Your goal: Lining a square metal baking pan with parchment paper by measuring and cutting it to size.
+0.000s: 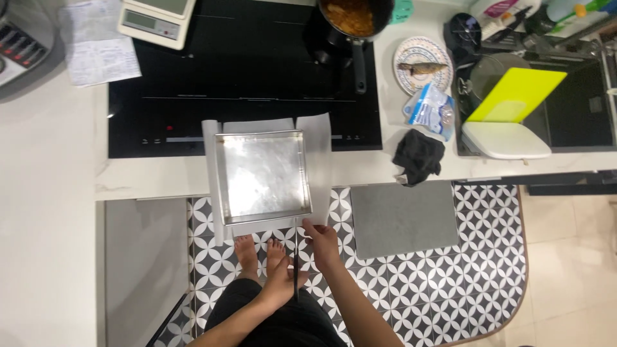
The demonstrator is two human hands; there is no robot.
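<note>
left hand (283, 283) fingers clamped on thin black stick (295, 273), right hand (323, 241) seemingly pinching parchment (319, 167)

A home kitchen: black induction hob (244, 71), saucepan (350, 19), sink (572, 103) and patterned floor mat (418, 270)
</note>
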